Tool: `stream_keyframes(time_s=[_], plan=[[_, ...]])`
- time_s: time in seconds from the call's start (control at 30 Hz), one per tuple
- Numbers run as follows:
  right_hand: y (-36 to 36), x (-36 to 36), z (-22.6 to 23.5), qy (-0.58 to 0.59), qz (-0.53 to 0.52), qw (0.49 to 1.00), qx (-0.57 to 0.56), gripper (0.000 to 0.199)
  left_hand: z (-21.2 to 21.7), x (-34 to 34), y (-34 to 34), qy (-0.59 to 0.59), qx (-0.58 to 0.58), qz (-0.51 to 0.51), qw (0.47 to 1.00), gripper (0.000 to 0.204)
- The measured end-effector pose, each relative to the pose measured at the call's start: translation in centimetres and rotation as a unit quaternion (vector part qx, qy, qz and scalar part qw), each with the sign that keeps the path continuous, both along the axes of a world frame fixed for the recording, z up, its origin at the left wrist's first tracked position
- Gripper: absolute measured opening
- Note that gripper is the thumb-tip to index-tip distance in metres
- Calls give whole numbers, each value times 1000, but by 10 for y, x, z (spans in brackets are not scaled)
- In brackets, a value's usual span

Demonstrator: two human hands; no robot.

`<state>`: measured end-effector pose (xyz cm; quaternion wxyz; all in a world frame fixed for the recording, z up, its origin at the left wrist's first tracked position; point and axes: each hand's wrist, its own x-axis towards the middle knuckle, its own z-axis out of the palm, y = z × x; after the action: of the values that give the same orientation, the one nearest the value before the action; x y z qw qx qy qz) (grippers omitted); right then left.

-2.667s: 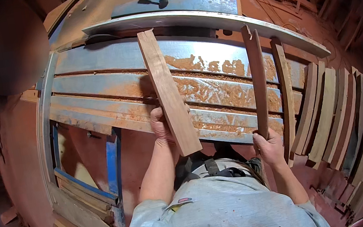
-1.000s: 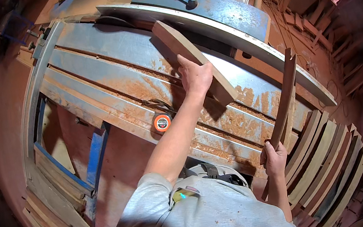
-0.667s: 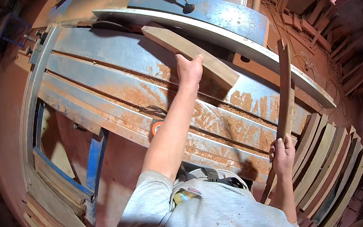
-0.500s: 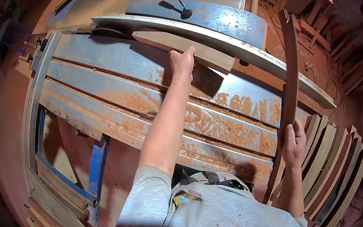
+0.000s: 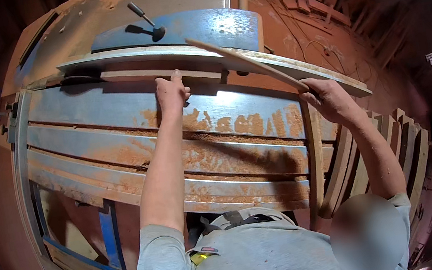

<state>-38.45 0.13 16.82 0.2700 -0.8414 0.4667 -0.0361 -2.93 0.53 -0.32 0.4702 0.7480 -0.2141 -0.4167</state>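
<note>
A wooden board [image 5: 128,77] lies along the pale fence [image 5: 273,65] of a metal saw table [image 5: 81,102]. My left hand [image 5: 172,92] is closed at the board's near side, its thumb against the wood and its fingers curled. My right hand [image 5: 332,98] grips one end of a long thin wooden strip [image 5: 249,62]. The strip slants up and left across the fence, its far end above the blue plate. Beyond the board's left end shows a dark curved edge [image 5: 81,79], which looks like a saw blade.
Behind the fence stands a lever with a black knob [image 5: 157,33] on a blue plate [image 5: 221,26]. Sawdust [image 5: 259,122] covers much of the slotted table. Several planks [image 5: 382,148] lean at the right. A metal rail [image 5: 19,143] runs along the left side.
My right hand has risen from low on the right, and the long wooden piece it holds now slants left over the fence. The board now lies closer against the fence. The view has shifted.
</note>
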Motion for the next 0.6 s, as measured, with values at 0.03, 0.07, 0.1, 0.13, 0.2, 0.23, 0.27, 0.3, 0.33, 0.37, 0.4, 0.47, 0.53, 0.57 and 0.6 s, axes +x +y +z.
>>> stream_keyframes(time_s=[0.03,0.07,0.1,0.13,0.2,0.23,0.27,0.3,0.33,0.37,0.4,0.47,0.53,0.57,0.6], plan=[[-1,-12,-1,25,10,999,-27,25,4,-6,0,-18,2,-7,1000,48],[-2,-26,-2,52,19,997,-55,25,3,-11,-6,-31,17,2,999,47],[-2,-36,-5,54,17,996,-62,25,1,-10,-8,-36,24,1,999,46],[-2,-47,-8,56,16,996,-70,26,-1,-11,-10,-41,31,1,999,46],[-3,-61,-23,51,33,993,-101,27,2,-17,-10,-44,19,20,999,43],[-4,-67,-30,48,50,990,-126,28,2,-19,-10,-45,12,29,998,42],[-4,-69,-36,43,67,986,-150,29,1,-18,-9,-48,12,31,998,42],[-7,-68,-39,92,51,987,-119,30,0,-17,-9,-51,12,33,998,41],[-9,-65,-40,94,55,987,-117,30,-1,-15,-9,-54,12,35,998,41],[-12,-60,-41,94,59,987,-116,30,2,-11,-10,-45,44,15,998,41],[-14,-57,-43,95,63,987,-116,29,3,-11,-10,-47,42,14,998,40],[-22,-59,-53,75,62,987,-127,28,3,-11,-10,-50,37,17,998,39],[-28,-54,-48,108,57,987,-108,27,13,-17,-7,-30,24,41,998,42],[-30,-53,-49,72,63,989,-116,26,-9,-8,-9,-6,-16,41,999,42],[-30,-53,-47,90,65,988,-110,27,4,-15,-7,-43,9,39,998,41]])
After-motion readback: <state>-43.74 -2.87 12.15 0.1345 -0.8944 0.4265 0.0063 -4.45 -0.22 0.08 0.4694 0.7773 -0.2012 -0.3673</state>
